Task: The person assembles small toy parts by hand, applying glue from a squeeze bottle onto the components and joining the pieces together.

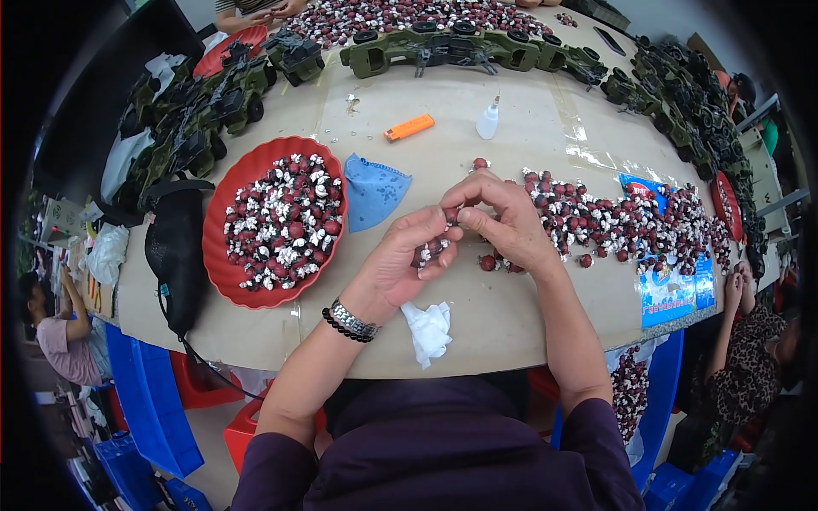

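Observation:
Close together above the near middle of the table, both my hands are closed around small dark-red and white pieces. My left hand (400, 260), a metal watch and a dark beaded bracelet on its wrist, cups a few of them in its curled fingers. Between the two sets of fingertips is one small dark-red piece (452, 215), partly hidden; my right hand (511, 226) pinches it with thumb and forefinger. Many similar pieces (588, 221) lie heaped right of my right hand. A red scalloped bowl (213, 255) full of them stands to the left. A crumpled white tissue (428, 332) rests below my hands.
A blue cloth (373, 194), an orange flat-sided tool (409, 128) and a needle-tipped bottle (488, 121) lie beyond my hands. Green toy vehicles (443, 51) line the far edge and both sides. A black bag-like item (175, 255) sits left; blue plastic packaging (669, 298) lies right. Other people sit around.

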Available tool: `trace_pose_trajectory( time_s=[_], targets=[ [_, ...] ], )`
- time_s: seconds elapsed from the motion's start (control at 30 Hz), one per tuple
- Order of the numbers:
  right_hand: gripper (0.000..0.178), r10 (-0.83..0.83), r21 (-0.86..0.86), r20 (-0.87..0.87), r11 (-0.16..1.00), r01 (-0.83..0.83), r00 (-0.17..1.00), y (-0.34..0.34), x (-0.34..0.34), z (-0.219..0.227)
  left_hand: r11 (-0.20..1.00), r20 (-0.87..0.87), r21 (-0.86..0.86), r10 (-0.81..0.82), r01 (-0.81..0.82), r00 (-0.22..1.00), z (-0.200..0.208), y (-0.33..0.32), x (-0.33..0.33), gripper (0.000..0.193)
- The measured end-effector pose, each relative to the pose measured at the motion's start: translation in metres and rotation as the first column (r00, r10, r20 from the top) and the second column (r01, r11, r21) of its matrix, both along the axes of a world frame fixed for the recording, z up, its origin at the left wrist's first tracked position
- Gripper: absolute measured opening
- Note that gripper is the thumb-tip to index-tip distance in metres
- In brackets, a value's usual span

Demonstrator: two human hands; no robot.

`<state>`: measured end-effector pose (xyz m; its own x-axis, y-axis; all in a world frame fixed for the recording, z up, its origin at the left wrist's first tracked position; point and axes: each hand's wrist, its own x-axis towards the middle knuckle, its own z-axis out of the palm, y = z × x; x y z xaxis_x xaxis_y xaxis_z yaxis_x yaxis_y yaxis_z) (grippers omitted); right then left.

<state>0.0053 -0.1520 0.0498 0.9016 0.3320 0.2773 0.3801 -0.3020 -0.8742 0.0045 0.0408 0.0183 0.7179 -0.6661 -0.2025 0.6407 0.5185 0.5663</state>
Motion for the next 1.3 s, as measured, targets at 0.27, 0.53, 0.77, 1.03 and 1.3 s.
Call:
trace_pose_trajectory(
  time_s=[0.27, 0.53, 0.77, 1.03, 1.3],
  targets=[
    [0.018, -0.029, 0.087, -0.097, 0.995, 0.038, 0.995, 0.006, -0.002, -0.003, 0.999, -0.058, -0.040, 0.003, -0.006, 0.998, -0.002, -0.003, -0.004, 0.023],
    [0.018, -0.031, 0.102, -0.206, 0.993, 0.053, 0.978, 0.004, -0.004, 0.004, 1.000, -0.017, -0.030, -0.007, 0.007, 1.000, -0.002, -0.005, -0.004, 0.024],
    [0.019, -0.495, -0.177, 0.432, 0.773, 0.609, 0.754, -0.019, 0.013, 0.002, 0.980, 0.054, -0.198, 0.043, -0.032, 0.998, 0.002, 0.002, 0.003, 0.028],
    [0.031, -0.243, -0.607, 0.433, 0.633, 0.480, 0.868, -0.006, 0.008, -0.020, 0.978, 0.070, -0.184, 0.109, -0.094, 0.992, -0.002, 0.003, 0.003, 0.031],
    [0.027, -0.226, -0.202, 0.211, 0.942, 0.269, 0.951, -0.003, 0.006, -0.001, 0.977, 0.103, 0.136, 0.151, -0.164, 0.983, 0.007, -0.001, 0.000, 0.027]
  ],
)
